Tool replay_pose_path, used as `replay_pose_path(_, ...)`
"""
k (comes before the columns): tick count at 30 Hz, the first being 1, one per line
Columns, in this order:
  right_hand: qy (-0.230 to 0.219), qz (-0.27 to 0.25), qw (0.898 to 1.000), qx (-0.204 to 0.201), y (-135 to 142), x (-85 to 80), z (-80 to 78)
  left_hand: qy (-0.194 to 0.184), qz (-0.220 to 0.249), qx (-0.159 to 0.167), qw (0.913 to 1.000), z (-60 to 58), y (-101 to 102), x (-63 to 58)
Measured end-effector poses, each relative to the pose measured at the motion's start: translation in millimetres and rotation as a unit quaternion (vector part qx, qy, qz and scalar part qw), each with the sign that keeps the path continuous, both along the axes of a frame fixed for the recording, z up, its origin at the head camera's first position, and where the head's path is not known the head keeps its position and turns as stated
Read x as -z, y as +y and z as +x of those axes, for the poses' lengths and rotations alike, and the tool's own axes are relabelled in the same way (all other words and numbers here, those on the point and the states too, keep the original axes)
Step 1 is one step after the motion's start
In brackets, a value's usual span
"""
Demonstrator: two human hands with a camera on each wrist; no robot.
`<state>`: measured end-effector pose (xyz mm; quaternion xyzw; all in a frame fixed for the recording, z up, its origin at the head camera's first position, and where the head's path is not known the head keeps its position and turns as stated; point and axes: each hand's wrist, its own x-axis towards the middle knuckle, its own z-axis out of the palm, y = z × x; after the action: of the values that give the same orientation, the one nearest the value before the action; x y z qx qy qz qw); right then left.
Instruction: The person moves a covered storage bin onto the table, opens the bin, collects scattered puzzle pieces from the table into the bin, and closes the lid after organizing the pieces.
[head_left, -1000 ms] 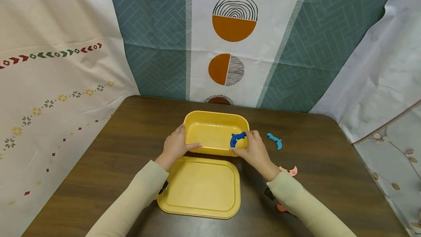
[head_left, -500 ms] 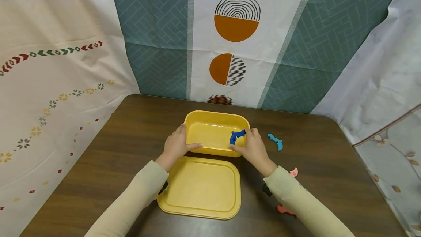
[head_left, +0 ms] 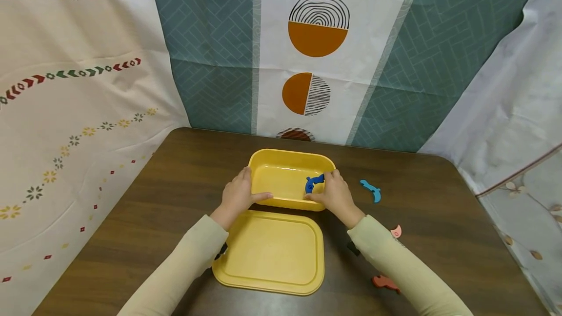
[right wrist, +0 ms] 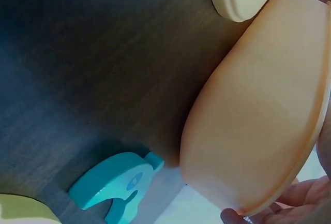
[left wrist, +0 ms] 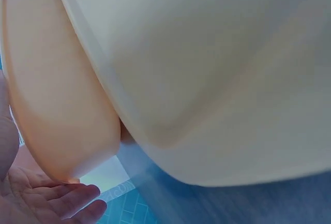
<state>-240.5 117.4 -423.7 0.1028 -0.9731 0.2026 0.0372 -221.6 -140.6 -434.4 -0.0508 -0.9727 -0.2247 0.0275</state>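
In the head view, a yellow plastic box [head_left: 285, 179] stands lengthwise across the table. My left hand [head_left: 239, 191] grips its left front corner, thumb along the front rim; the left wrist view shows fingers [left wrist: 72, 202] outside the wall. The right front corner is in the grip of my right hand [head_left: 335, 194], with fingers [right wrist: 305, 193] outside the end wall. A dark blue curved piece [head_left: 311, 184] is inside the box by my right thumb; its right end is partly hidden. Just in front lies a yellow lid [head_left: 270, 252], partly under the left forearm.
A light blue curved piece [head_left: 371, 191] lies right of the box. Further forward are a pink piece [head_left: 396, 231], half covered by the right sleeve, and a red piece [head_left: 385, 283] beside that forearm. Patterned cloths hang behind the brown table [head_left: 145, 208].
My right hand and the dark blue piece have shifted slightly left relative to the box. More of the red piece shows beside the sleeve. The view has shifted a little.
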Motion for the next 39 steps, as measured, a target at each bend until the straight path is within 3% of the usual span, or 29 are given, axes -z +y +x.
replay_pose_path(6, -0.024, -0.001, 1.000, -0.002, 0, 0.3, -4.0, -0.004, -0.011, -0.002, 0.9999, -0.4, 1, 0.4)
replay_pose_path(17, -0.058, 0.047, 0.997, -0.005, -3, 2.4, -10.9, -0.011, -0.007, 0.000, 0.9999, 0.0, 3, 1.2)
replay_pose_path(24, -0.077, 0.090, 0.993, -0.005, -6, 1.3, -15.3, 0.003, -0.008, 0.001, 1.0000, 0.2, 3, 2.2)
replay_pose_path(32, -0.113, 0.118, 0.986, 0.015, -10, 4.5, -23.5, -0.006, 0.004, 0.001, 1.0000, 0.9, 4, -0.8)
replay_pose_path(39, -0.119, 0.136, 0.983, 0.020, -13, 6.7, -26.1, -0.004, 0.007, -0.001, 1.0000, 1.8, 4, 0.3)
